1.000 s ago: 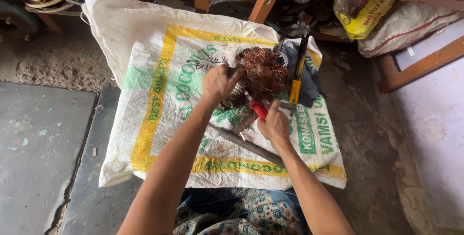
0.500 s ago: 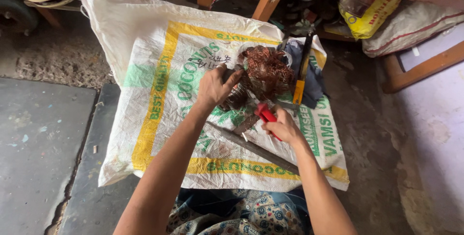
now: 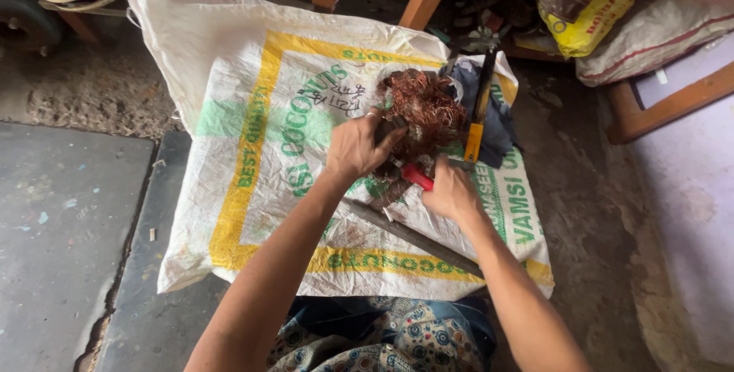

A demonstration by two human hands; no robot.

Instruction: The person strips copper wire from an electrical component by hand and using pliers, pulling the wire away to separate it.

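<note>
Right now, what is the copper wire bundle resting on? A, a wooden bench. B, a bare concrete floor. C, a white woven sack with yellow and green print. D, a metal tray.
C: the wire bundle lies on the white woven sack spread over the floor, with the left hand gripping its near side.

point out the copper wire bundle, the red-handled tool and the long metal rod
copper wire bundle (image 3: 424, 104), head view, on the middle of the tangle
red-handled tool (image 3: 417, 178), head view, on the red handle beside the right hand
long metal rod (image 3: 405, 236), head view, on mid-shaft lying across the sack
</note>
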